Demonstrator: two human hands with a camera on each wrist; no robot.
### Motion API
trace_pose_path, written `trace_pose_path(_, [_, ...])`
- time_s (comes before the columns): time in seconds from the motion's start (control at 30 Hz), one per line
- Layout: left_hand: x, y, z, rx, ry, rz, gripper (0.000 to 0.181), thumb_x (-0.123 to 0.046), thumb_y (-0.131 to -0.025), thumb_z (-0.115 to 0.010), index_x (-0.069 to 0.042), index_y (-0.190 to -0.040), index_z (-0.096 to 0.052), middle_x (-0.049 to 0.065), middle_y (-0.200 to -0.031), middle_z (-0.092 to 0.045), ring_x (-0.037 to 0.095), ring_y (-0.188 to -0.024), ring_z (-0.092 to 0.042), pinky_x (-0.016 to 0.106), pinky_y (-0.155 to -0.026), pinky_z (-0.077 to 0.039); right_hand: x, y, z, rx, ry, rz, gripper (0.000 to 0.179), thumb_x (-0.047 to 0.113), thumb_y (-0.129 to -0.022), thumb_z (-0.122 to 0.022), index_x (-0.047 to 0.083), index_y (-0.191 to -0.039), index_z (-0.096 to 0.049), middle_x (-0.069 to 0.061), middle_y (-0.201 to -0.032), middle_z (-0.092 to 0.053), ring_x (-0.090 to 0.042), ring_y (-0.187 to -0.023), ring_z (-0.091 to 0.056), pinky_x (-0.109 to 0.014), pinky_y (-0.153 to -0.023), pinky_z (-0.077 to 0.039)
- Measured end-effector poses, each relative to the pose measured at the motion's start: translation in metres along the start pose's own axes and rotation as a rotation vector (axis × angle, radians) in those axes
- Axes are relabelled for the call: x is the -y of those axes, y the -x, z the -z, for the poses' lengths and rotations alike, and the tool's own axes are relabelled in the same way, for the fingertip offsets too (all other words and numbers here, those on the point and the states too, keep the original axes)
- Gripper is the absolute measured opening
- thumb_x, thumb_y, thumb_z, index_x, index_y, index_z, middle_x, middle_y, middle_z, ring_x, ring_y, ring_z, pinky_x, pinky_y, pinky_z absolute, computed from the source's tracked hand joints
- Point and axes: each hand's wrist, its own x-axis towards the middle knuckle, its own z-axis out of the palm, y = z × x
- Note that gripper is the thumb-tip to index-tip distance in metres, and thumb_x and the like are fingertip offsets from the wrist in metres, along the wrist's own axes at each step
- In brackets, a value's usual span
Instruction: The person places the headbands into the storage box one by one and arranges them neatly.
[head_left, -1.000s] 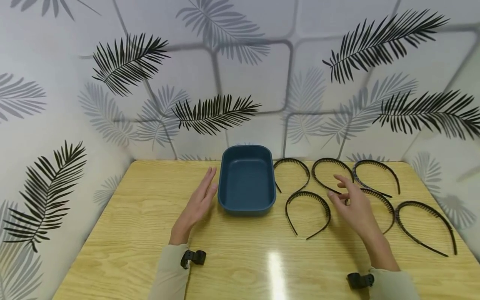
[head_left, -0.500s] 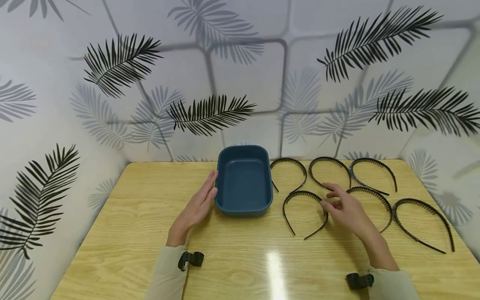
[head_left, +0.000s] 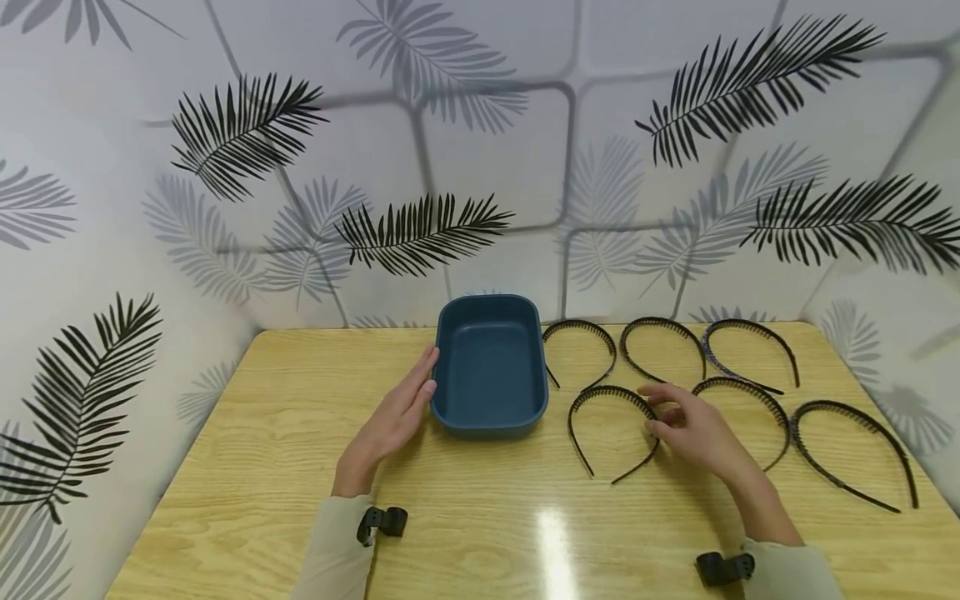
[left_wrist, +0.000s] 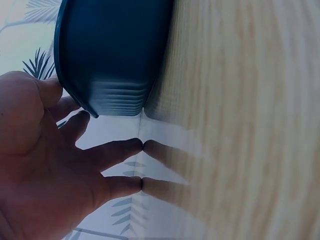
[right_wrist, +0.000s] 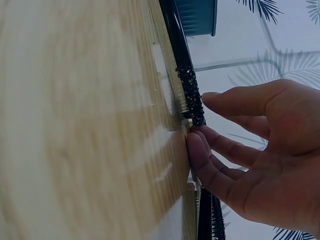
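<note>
A blue rectangular bin point(head_left: 491, 371) stands on the table. My left hand point(head_left: 386, 425) rests along its left side; in the left wrist view the fingers point(left_wrist: 112, 152) are spread, some touching the bin's rim and others the table. At the front of a group of headbands lies a black toothed headband point(head_left: 611, 396). My right hand point(head_left: 693, 429) is at its right side, thumb and fingers curled around the band. In the right wrist view, the glittery part of this headband point(right_wrist: 190, 90) sits between the thumb and the fingertips, low over the table.
Several more dark headbands lie right of the bin, such as a back-row headband point(head_left: 660, 321), a blue-patterned headband point(head_left: 750, 325) and a far-right headband point(head_left: 847, 408). A leaf-patterned wall covering point(head_left: 495, 258) rises behind the wooden table point(head_left: 480, 525).
My right hand has moved slightly left and down onto the front headband, its fingers drawing closer together. My left hand has come against the bin's side.
</note>
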Motion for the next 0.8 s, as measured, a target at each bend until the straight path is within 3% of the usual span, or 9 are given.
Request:
trace_pose_path(0.2, [-0.0016,-0.0002,-0.0004,0.007,-0.021,0.002,0.054,-0.017,-0.114,-0.035,0.002,-0.162,-0.02,0.015,-0.17,-0.014,0.035,-0.155,-0.015,0.054,-0.123,-0.02,-0.0034,0.0011,-0.0003,0.005,0.016,0.005,0.039,0.002,-0.094,-0.074,0.001,-0.132,-0.067,-0.027,-0.132,-0.059,-0.036,-0.103,-0.067,-0.036,-0.07,-0.054])
trace_pose_path(0.57, [-0.0015,0.0001,-0.0007,0.012,-0.035,0.008,0.054,-0.018,-0.114,-0.035,0.0,-0.163,-0.021,0.018,-0.169,-0.016,0.03,-0.156,-0.016,0.052,-0.124,-0.019,-0.0088,0.0009,-0.0021,0.024,0.033,0.05,0.036,0.0,-0.093,-0.073,-0.002,-0.129,-0.069,-0.024,-0.131,-0.059,-0.027,-0.097,-0.062,-0.029,-0.063,-0.05])
trace_pose_path(0.8, [-0.0003,-0.0007,0.0005,0.008,-0.04,0.008,0.054,-0.018,-0.114,-0.036,0.001,-0.163,-0.021,0.017,-0.169,-0.017,0.031,-0.156,-0.016,0.052,-0.124,-0.02,-0.0053,-0.0005,-0.0005,0.012,0.044,0.026,0.033,-0.001,-0.094,-0.07,-0.002,-0.128,-0.07,-0.022,-0.127,-0.06,-0.036,-0.103,-0.064,-0.032,-0.07,-0.053])
